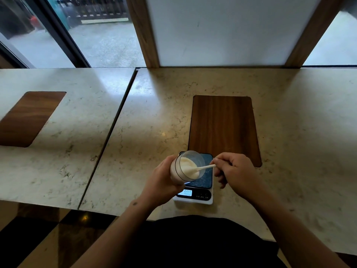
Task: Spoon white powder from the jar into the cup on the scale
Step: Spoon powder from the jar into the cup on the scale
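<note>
Lower centre: left hand [162, 182] wraps its grip around the tilted jar [186, 167], right hand [234, 171] pinches the spoon [202, 168], bowl in the powder [188, 165] — scooping step. Next: lift level. One scale [195, 197], one jar, one spoon; the cup isn't visible. Two wood insets [224, 126] beyond on the counter [154, 113].

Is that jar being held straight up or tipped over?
Tipped. The left hand holds the jar leaning, its open mouth facing the spoon, and the powder shows inside.
</note>
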